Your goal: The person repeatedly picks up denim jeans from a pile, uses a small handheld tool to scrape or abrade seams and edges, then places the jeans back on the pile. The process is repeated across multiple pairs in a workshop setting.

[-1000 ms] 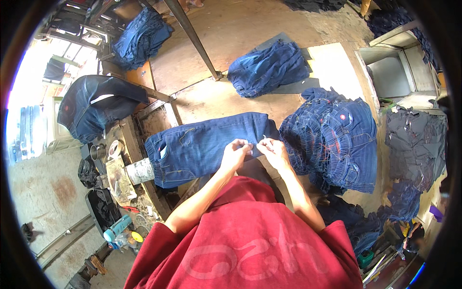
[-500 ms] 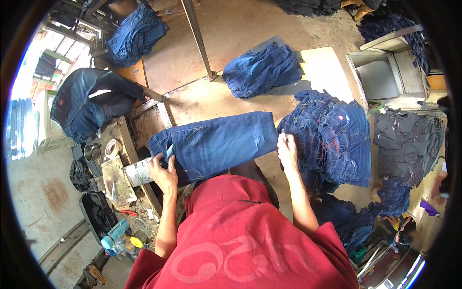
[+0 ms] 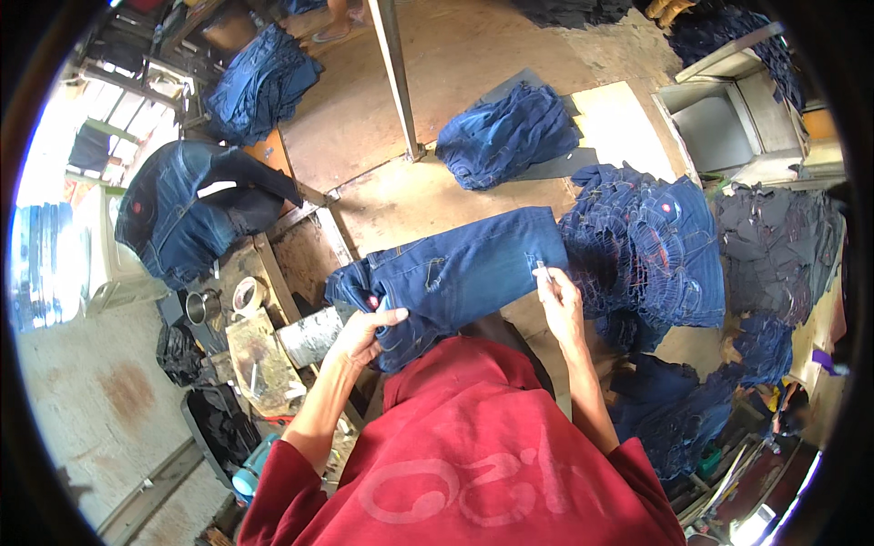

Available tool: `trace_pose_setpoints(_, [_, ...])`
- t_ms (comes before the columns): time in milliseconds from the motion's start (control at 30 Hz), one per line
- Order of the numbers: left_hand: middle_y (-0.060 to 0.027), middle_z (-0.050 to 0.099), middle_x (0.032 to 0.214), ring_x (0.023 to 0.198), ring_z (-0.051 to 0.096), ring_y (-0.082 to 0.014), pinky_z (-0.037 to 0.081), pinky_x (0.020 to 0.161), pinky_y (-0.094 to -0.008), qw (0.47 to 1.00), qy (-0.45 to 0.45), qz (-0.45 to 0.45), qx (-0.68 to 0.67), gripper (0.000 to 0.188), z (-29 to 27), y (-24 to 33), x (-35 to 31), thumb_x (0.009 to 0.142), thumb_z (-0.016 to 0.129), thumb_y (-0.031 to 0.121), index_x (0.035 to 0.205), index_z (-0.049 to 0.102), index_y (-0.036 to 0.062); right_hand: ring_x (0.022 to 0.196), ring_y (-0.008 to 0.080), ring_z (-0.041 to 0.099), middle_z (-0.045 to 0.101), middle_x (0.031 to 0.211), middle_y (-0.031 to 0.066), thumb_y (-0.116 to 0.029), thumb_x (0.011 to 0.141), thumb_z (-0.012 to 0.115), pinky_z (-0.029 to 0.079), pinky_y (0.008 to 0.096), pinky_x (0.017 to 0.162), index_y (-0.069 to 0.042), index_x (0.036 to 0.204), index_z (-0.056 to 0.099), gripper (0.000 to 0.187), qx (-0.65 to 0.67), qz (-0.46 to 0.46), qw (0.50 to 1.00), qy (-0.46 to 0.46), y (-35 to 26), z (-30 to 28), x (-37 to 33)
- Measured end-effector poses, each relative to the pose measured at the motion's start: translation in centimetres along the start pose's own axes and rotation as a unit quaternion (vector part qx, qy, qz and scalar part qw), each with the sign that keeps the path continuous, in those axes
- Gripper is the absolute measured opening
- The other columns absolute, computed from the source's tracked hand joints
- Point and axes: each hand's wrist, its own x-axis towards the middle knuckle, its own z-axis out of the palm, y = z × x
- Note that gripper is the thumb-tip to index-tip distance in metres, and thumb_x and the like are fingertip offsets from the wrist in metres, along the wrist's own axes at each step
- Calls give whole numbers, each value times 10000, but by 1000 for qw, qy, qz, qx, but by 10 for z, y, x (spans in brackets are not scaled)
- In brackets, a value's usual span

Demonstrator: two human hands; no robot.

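A pair of blue denim jeans (image 3: 455, 275), with small frayed patches, stretches across in front of me. My left hand (image 3: 362, 338) is closed on its bunched left end, thumb lying across the cloth beside a small red patch. That end sits by a pale, blotched cylinder (image 3: 309, 337) jutting from the bench. At the other end, my right hand (image 3: 563, 305) pinches a small pale tool (image 3: 543, 272) against a frayed spot near the hem. Its exact kind is too small to make out.
Piled denim (image 3: 669, 250) lies close on the right, with another heap (image 3: 505, 135) ahead. Dark jeans (image 3: 196, 205) drape at the left, above a bench with a tape roll (image 3: 248, 296) and metal cup (image 3: 202, 308). A metal post (image 3: 396, 82) rises ahead.
My left hand has shifted its hold on the jeans' left end, where a red patch now shows. The right hand has moved slightly onto the cloth with the small tool. The whole view has shifted.
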Motion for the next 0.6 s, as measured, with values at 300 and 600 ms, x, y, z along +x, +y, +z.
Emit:
trace_pose_setpoints(300, [-264,766,1248,1076,793,-330,637,1032,-421,962,-200,-135,-126,518,-18,-18,19,839,700,-10,1338,648,-141,676,58,476,612,791,-32,-173,1083,679,396,273,611,-55,1198,762,184,-63,-72,995,-30,-45,41,-44])
trace_pose_setpoints(600, [-256,779,1188,990,809,-325,681,912,-403,970,-176,-96,-137,562,-23,-23,10,805,705,-35,1351,620,-138,956,100,719,808,1101,68,-191,1099,682,539,261,806,-11,1245,731,237,-27,-84,994,-64,-71,58,-60])
